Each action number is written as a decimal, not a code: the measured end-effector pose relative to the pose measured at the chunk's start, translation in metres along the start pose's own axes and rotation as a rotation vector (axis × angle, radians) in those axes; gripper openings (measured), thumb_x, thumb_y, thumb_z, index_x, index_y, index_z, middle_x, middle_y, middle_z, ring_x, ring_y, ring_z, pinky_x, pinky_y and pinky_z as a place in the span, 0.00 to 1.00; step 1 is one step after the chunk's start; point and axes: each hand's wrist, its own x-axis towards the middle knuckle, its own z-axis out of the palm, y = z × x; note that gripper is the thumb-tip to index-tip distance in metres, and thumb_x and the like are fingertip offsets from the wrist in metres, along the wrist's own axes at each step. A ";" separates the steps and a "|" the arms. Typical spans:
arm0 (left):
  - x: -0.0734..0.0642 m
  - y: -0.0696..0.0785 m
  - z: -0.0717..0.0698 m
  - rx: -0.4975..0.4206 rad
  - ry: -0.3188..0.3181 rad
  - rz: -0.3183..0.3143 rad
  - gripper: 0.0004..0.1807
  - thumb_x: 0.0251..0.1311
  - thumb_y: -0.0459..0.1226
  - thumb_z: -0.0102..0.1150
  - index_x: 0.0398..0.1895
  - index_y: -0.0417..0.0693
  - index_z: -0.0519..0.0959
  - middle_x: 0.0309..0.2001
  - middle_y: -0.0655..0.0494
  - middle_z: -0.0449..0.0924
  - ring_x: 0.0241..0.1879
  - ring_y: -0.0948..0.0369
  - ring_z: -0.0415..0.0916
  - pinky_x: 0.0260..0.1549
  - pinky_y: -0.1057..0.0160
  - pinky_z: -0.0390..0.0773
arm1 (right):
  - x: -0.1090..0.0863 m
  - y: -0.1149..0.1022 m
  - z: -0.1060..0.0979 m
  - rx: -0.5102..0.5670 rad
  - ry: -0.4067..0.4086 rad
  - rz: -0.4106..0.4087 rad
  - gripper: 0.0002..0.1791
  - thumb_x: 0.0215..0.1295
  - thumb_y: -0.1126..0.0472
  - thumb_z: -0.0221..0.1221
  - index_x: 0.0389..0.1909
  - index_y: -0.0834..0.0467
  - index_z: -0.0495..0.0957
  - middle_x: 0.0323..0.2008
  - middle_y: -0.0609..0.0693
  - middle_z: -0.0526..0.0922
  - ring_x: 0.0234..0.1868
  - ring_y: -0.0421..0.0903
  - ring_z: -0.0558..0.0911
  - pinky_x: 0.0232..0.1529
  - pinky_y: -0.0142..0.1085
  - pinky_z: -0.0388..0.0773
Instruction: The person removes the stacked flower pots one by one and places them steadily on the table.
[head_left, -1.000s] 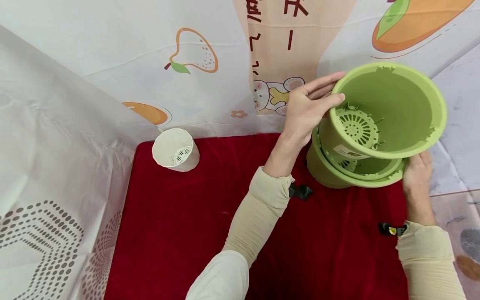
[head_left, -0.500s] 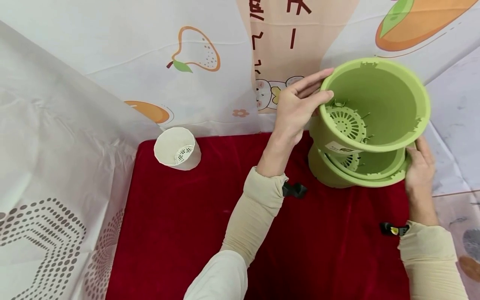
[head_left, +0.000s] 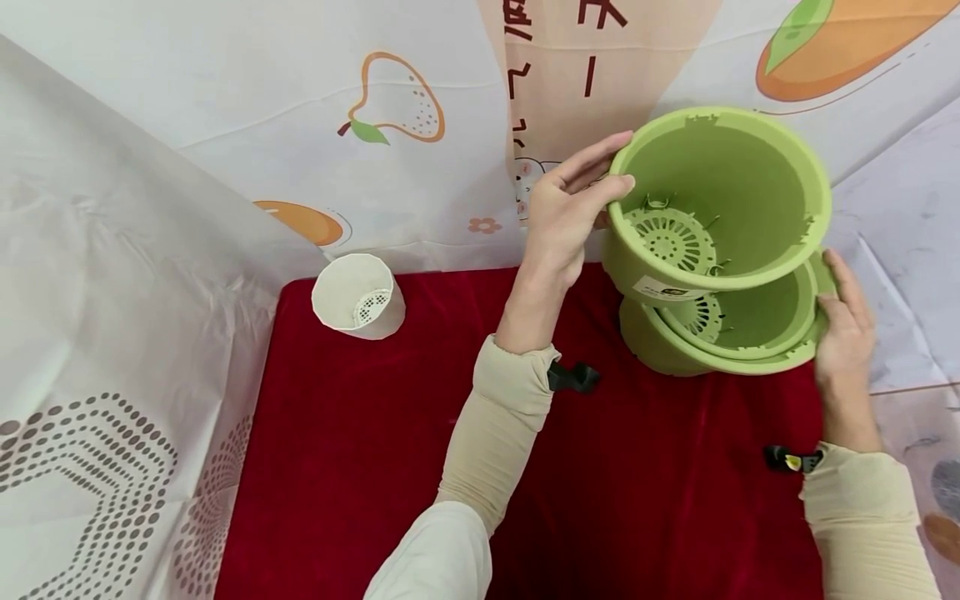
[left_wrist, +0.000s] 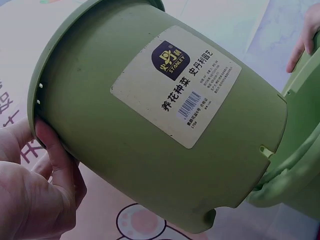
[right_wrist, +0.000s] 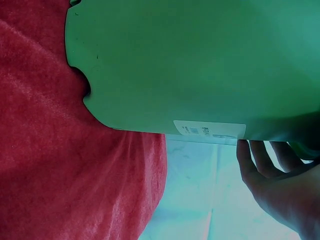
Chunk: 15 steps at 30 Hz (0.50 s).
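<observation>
In the head view my left hand pinches the left rim of a light green plastic flowerpot, thumb inside and fingers outside. This pot is tilted towards me, showing its slotted base, and sits above and partly over two nested green pots. In the left wrist view the raised flowerpot bears a cream label. My right hand grips the right rim of the outer nested pot, thumb over the edge. The inner nested pot is partly hidden. In the right wrist view my right fingers lie against the pot.
A small white pot with a perforated base stands at the table's back left. Red cloth covers the table. A printed white curtain hangs close behind and at both sides.
My left hand has moved left with the upper flowerpot, drawing it off to the left of the nested pots. The nested pots stay put, while my right hand's fingers have shifted slightly up their rim.
</observation>
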 end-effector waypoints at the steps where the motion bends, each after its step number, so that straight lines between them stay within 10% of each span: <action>1: 0.000 0.000 -0.001 -0.003 0.003 0.003 0.22 0.54 0.19 0.62 0.53 0.40 0.83 0.42 0.55 0.87 0.32 0.62 0.81 0.22 0.67 0.80 | 0.000 0.000 0.000 0.009 0.003 0.007 0.27 0.75 0.71 0.38 0.70 0.55 0.69 0.74 0.47 0.64 0.75 0.39 0.56 0.70 0.22 0.49; 15: -0.001 0.005 -0.021 -0.043 0.039 0.041 0.22 0.55 0.18 0.60 0.52 0.39 0.84 0.44 0.51 0.86 0.35 0.60 0.82 0.24 0.65 0.82 | 0.000 0.000 0.001 0.112 0.010 0.013 0.27 0.74 0.73 0.38 0.70 0.58 0.68 0.74 0.50 0.63 0.74 0.43 0.60 0.69 0.24 0.56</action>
